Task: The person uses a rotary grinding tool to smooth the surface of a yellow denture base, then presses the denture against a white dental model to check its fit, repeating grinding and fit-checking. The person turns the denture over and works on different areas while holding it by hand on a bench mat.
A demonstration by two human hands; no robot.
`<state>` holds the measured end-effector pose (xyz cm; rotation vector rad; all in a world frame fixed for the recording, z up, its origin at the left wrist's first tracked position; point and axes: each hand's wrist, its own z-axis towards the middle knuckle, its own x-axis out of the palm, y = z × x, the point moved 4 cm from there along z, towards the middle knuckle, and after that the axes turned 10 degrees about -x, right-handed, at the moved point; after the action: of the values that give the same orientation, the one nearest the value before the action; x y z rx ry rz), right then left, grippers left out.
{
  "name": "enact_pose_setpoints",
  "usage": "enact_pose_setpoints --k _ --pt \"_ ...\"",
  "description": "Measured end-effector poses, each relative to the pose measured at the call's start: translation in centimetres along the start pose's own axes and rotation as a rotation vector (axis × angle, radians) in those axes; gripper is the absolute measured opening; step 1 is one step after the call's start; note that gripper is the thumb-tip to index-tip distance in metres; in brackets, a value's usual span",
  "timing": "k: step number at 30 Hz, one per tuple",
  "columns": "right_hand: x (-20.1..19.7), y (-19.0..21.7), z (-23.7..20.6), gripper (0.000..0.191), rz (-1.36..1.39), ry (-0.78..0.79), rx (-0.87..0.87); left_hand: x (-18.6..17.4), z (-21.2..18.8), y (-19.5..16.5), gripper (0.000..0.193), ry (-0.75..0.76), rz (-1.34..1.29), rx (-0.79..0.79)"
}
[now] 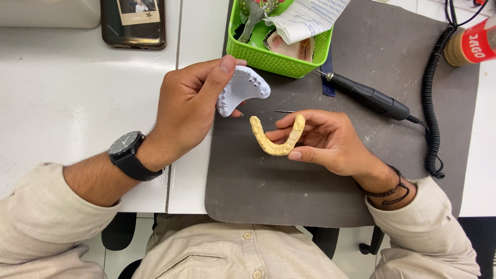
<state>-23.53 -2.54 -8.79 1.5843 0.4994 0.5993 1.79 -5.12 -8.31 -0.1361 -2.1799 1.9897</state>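
Head view: green basket (258, 54) (contents jumbled) cut off at top edge.

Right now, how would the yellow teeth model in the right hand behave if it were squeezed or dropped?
The yellow dental cast looks stiff, probably plaster: it keeps its arch shape in the right hand. Its thin ends could chip if dropped. The matte surface seems unlikely to slip.

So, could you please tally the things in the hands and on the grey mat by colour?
White: 1, base plate in left hand
Yellow: 1, dental cast in right hand
Green: 1, basket
Black: 1, handpiece
Total: 4
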Motion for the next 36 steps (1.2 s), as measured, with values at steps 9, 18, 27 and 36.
enact_pose_setpoints --k 9,18,27,36 --pt "0.3 0.3 0.1 0.048 -0.012 0.024 -0.001 0.2 -0.2 0.1 0.046 0.010 0.008 -0.033" --pt "0.5 0.3 0.3 0.050 -0.020 0.039 -0.007 0.8 -1.1 -0.3 0.039 0.019 0.065 -0.044" --pt "0.7 -0.5 -0.2 0.042 0.025 0.011 -0.023 2.3 -4.1 -2.4 0.049 0.091 0.442 0.490" --pt "1.0 -0.6 -0.1 0.047 0.041 -0.018 -0.027 2.9 -4.8 -2.2 0.049 0.119 0.474 0.581"
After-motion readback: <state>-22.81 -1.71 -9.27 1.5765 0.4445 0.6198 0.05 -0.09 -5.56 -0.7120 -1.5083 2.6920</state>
